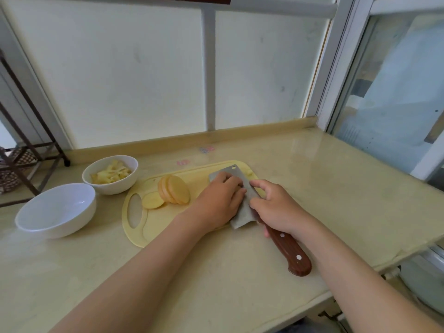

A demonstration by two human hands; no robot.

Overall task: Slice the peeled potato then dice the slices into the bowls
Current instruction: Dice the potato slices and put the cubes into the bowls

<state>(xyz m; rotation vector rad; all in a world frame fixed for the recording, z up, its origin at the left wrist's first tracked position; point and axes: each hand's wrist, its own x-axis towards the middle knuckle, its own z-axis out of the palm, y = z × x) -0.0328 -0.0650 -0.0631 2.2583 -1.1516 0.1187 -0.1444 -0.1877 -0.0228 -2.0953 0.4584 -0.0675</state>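
The pale yellow peeled potato slices (174,189) stand as a leaning stack just left of the left hand (219,198), and one more round slice (153,200) lies flat beside them, further left. All of them sit on a pale yellow plastic cutting board (149,227) with an oval grip hole at its left end.

The left hand rests on the board with its fingers bent and its knuckles against the flat of a steel cleaver (241,213) with a riveted brown wooden handle. Whatever lies under the fingers is hidden, so I cannot tell whether this hand holds anything. The right hand (276,207) grips the cleaver where handle meets blade, its forefinger reaching onto the steel. The blade stands on edge between the two hands.

Beyond the stack and left of the left hand, a small white ceramic bowl (113,186) holds yellow diced potato (111,173). A larger white bowl (57,227) sits nearer, touching it. Board and bowls rest on a beige stone desk (312,169) under a frosted window (144,68).
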